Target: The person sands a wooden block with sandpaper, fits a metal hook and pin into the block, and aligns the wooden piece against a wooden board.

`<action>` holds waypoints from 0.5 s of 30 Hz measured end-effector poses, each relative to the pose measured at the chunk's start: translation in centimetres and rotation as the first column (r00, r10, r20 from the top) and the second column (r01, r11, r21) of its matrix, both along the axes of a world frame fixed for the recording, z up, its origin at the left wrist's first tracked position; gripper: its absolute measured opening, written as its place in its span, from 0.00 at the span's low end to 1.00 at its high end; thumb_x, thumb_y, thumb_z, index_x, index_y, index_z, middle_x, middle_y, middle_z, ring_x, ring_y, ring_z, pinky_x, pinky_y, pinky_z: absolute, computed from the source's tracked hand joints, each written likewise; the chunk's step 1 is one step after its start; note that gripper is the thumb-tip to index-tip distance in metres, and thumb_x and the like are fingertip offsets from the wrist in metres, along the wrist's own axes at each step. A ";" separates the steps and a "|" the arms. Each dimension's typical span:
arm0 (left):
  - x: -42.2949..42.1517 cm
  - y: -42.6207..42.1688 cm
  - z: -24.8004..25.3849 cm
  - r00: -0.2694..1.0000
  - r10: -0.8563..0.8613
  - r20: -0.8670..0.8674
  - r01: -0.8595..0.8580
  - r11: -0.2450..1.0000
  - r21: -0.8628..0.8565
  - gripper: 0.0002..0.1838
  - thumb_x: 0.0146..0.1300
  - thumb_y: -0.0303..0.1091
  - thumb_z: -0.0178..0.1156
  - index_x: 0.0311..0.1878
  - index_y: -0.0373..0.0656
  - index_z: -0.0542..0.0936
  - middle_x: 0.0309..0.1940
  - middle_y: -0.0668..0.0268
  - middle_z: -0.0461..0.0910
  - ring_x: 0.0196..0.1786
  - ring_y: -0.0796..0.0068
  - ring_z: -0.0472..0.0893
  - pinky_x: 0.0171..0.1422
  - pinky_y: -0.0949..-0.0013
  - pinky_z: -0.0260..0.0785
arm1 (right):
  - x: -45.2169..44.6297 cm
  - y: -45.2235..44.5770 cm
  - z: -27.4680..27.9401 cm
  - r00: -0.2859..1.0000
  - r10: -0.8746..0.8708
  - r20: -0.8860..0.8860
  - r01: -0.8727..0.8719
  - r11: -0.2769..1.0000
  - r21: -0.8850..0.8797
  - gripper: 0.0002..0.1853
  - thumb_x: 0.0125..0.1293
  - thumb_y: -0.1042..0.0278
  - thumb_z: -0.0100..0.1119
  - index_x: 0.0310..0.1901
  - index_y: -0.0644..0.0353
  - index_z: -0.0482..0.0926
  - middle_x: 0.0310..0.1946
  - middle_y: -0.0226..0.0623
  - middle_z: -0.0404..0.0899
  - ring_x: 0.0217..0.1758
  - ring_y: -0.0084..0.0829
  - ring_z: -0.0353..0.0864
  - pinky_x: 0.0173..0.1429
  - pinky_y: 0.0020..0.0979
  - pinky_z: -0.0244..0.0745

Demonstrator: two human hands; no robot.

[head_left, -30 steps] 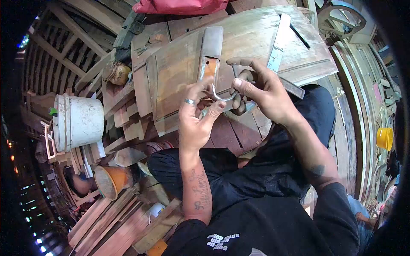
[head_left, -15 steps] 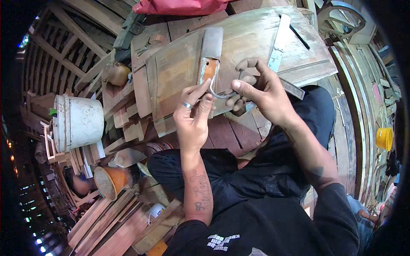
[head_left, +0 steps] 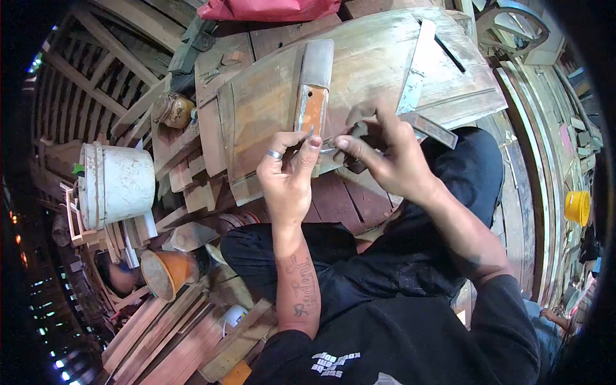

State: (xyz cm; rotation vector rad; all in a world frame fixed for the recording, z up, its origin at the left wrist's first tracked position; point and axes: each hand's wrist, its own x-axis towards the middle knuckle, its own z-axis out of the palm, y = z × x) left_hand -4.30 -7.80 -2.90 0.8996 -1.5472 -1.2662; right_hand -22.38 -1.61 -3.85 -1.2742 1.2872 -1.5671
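My left hand [head_left: 287, 168], with a ring on one finger, pinches the end of a thin curved metal piece [head_left: 328, 150]. My right hand [head_left: 385, 151] is closed at the piece's other end, its fingers partly blurred and in shadow; what else lies between them is hard to make out. Just beyond my left fingertips, an orange-handled tool [head_left: 312, 106] with a grey end rests on a broad curved wooden board [head_left: 366, 58]. A bevel or square with a pale metal blade [head_left: 417, 70] lies on the board's right side, beyond my right hand.
A white bucket [head_left: 125, 184] stands at the left, with an orange container [head_left: 160, 274] below it. Wood strips [head_left: 157, 337] lie at lower left. A red bag [head_left: 269, 9] is at the top, and a yellow container [head_left: 577, 208] at the right. Part of another person [head_left: 553, 317] shows at lower right.
Both hands have moved slightly, and the curved metal piece has turned so that less of its curve shows. My right fingers have shifted over it, and the nail-like rod seen between them earlier is no longer distinct.
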 end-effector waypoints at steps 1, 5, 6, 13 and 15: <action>0.0 0.0 0.1 0.999 0.019 0.025 -0.019 1.000 -0.005 0.10 0.75 0.33 0.71 0.48 0.36 0.86 0.39 0.71 0.84 0.42 0.85 0.80 0.47 0.77 0.74 | 0.0 0.0 -0.1 0.991 -0.003 -0.135 0.001 1.000 -0.013 0.20 0.72 0.68 0.73 0.57 0.64 0.73 0.29 0.42 0.84 0.30 0.35 0.87 0.35 0.36 0.78; -0.2 0.1 0.4 0.996 0.058 0.067 -0.059 0.998 0.023 0.11 0.76 0.36 0.71 0.45 0.35 0.87 0.37 0.71 0.86 0.41 0.86 0.80 0.46 0.77 0.73 | -0.3 0.4 0.0 0.974 0.063 -0.217 -0.079 0.995 -0.064 0.19 0.76 0.72 0.70 0.60 0.64 0.72 0.34 0.35 0.87 0.36 0.21 0.88 0.37 0.27 0.80; -0.4 0.1 0.3 0.996 0.057 0.067 -0.058 0.998 0.024 0.11 0.76 0.36 0.71 0.45 0.35 0.87 0.37 0.71 0.86 0.41 0.86 0.80 0.46 0.77 0.73 | -0.4 0.4 0.0 0.974 0.063 -0.217 -0.078 0.995 -0.063 0.19 0.76 0.72 0.70 0.60 0.64 0.72 0.34 0.35 0.87 0.36 0.21 0.88 0.37 0.27 0.80; -0.1 -0.1 0.7 0.994 -0.001 0.113 -0.006 0.998 0.058 0.17 0.80 0.41 0.66 0.53 0.34 0.89 0.40 0.69 0.88 0.43 0.82 0.81 0.52 0.74 0.73 | 0.0 -0.1 0.2 0.998 -0.041 0.045 0.045 0.994 -0.100 0.18 0.74 0.68 0.72 0.59 0.64 0.77 0.25 0.31 0.83 0.28 0.14 0.76 0.31 0.26 0.69; 0.1 0.0 0.7 0.991 -0.037 0.128 0.026 0.996 0.090 0.18 0.80 0.42 0.66 0.56 0.34 0.89 0.43 0.67 0.89 0.46 0.81 0.82 0.57 0.72 0.74 | -0.3 0.0 0.1 0.997 -0.063 0.042 0.065 0.997 -0.039 0.20 0.73 0.68 0.73 0.59 0.65 0.77 0.25 0.32 0.84 0.27 0.14 0.75 0.30 0.25 0.68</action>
